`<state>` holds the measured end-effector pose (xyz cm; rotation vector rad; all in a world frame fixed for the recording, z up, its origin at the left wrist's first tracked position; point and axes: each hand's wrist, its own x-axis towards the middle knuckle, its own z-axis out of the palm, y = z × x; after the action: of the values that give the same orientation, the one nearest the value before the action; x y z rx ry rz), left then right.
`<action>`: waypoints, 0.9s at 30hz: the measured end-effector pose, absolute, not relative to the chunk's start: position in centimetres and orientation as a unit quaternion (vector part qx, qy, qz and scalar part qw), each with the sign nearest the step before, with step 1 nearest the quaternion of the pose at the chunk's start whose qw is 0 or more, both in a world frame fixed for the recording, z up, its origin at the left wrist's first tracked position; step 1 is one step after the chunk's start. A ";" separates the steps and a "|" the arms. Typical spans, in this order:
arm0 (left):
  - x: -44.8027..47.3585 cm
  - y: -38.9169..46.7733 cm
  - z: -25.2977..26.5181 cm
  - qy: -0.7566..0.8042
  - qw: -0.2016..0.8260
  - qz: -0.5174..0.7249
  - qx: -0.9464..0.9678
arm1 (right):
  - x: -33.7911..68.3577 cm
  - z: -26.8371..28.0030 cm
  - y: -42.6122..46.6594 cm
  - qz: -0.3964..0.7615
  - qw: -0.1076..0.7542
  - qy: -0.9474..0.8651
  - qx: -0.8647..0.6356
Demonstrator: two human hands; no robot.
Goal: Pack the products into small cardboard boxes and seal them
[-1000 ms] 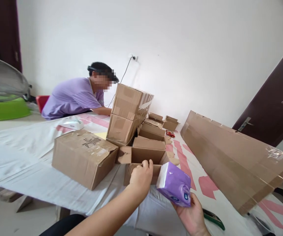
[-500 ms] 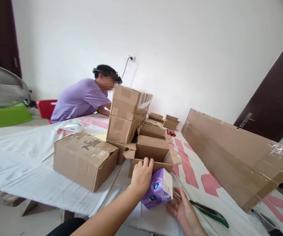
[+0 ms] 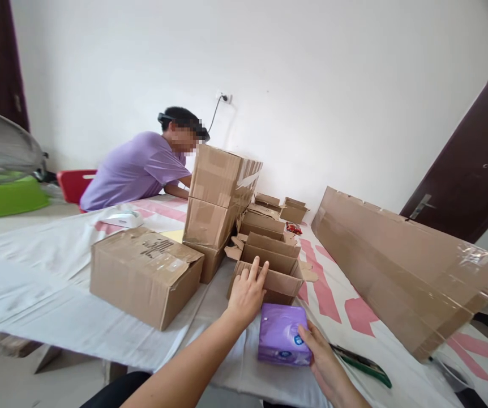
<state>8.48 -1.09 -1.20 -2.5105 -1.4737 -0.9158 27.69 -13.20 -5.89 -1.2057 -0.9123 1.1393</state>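
Note:
My right hand (image 3: 322, 357) grips the right side of a purple tissue pack (image 3: 281, 328), its thumb over the top face. The pack is at the table's near edge, just in front of an open cardboard box (image 3: 284, 286). My left hand (image 3: 247, 294) touches the near flap of that box, index and middle fingers stretched out and apart over it. The box's flaps stand up or splay outward, and its bottom is hidden. Right of my right hand lies a green-handled cutter or similar tool (image 3: 363, 365).
A closed carton (image 3: 129, 280) is at left, beside stacked cartons (image 3: 212, 175). More open boxes (image 3: 294, 211) line up behind, near a red packet (image 3: 294, 228). A long cardboard panel (image 3: 388, 260) stands at right. Across the table, a person in purple (image 3: 133, 164) leans forward.
The tissue pack has turned and moved slightly right, and my right hand has closed on it. My left hand has come off the pack, its fingers now straighter on the box flap, which stands more upright.

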 end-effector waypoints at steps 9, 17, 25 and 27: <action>7.2 -2.0 1.0 -0.355 -0.171 -0.398 -0.828 | 26.7 -1.8 -13.0 0.478 0.611 -0.375 -0.507; 4.7 -0.2 2.5 -0.266 -0.415 -0.395 -0.775 | 25.8 4.4 -10.7 0.425 0.639 -0.478 -0.428; 5.3 3.2 4.0 -0.186 -0.498 -0.564 -0.631 | 23.7 8.9 -1.1 0.345 0.652 -0.535 -0.411; 5.1 4.3 3.7 -0.252 -0.398 -0.553 -0.688 | 23.2 8.3 1.2 0.342 0.641 -0.538 -0.427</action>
<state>5.13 4.28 3.72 -2.9680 -1.0875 -2.3858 23.16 1.20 8.34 -0.9731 -1.2269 0.7786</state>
